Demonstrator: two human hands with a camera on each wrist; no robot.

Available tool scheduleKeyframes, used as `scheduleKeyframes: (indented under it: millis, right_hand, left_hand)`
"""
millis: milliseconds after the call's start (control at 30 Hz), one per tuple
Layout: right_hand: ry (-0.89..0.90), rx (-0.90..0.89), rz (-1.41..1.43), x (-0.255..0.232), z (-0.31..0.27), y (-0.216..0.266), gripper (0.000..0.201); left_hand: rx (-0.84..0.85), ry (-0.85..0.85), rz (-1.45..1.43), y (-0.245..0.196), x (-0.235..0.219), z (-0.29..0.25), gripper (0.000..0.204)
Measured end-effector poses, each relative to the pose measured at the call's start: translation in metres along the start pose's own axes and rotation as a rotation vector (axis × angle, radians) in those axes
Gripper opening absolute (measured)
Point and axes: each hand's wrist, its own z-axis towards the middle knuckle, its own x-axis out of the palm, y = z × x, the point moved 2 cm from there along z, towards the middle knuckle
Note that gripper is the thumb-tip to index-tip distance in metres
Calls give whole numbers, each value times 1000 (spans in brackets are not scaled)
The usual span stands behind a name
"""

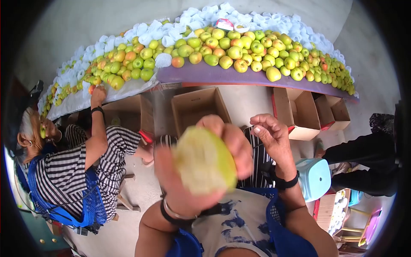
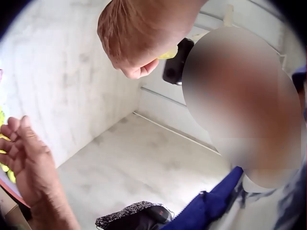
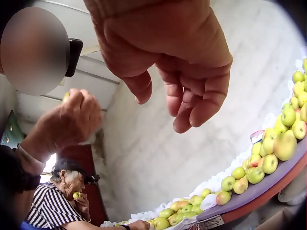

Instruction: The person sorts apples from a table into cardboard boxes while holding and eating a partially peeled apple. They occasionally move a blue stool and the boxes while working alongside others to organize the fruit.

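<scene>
Close to the head camera, my left hand [image 1: 188, 200] grips a yellow-green apple [image 1: 205, 160] with pale flesh exposed on one side. In the left wrist view the same hand [image 2: 144, 40] is raised near the face, and only a sliver of the apple [image 2: 169, 52] shows past its fingers. My right hand [image 1: 272, 135] is held up to the right of it, fingers loosely bent and nothing in them. The right wrist view shows this hand [image 3: 172, 67] hanging with a gap between thumb and fingers.
Many apples [image 1: 235, 52] lie along a purple-topped table [image 1: 205, 73], with white foam nets [image 1: 274, 20] behind. Cardboard boxes [image 1: 199, 103] stand below it. Another person [image 1: 64, 171] sits at the left, reaching to the apples. A blue stool [image 1: 314, 177] stands at the right.
</scene>
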Motion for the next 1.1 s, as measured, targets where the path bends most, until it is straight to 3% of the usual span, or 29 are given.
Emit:
scheduleKeyframes:
  millis: [67,133,167,233,267,300,400,433,533,667,1000,1033,1100]
  right_hand:
    - [-10,35,-43,-1,0,-9,18]
    - [-14,24,-162,-9,6,-27,19]
    - [53,32,-342,-18,13,-27,27]
    - [125,105,-633,-43,29,-43,35]
    - [162,146,-778,-56,36,-54,39]
    - [179,225,-761,-67,40,-64,59]
    - [455,357,-833,-78,32,-89,76]
    - [573,318,-849,-70,31,-103,82]
    - [505,385,-938,-63,14,-113,91]
    - [462,444,-951,-60,14,-109,88]
    - [421,422,-912,-59,12,-104,90]
    - [419,427,-938,-60,11,-107,90]
    - [419,444,-919,-60,12,-103,91]
  left_hand:
    - [-123,183,161,5,22,2,46]
    - [-70,294,71,21,35,-3,66]
    - [-205,196,151,19,46,-7,40]
    - [126,473,-58,43,32,6,43]
    - [147,422,-46,47,35,-3,43]
    - [171,371,-33,51,40,-14,43]
    - [206,362,9,54,46,-15,40]
    - [212,368,22,54,46,-14,39]
    - [229,377,48,56,46,-10,37]
    - [230,359,52,57,44,-8,33]
    - [377,252,-51,40,54,4,25]
    - [289,126,8,28,62,-4,25]
    - [178,105,-1,24,57,-2,26]
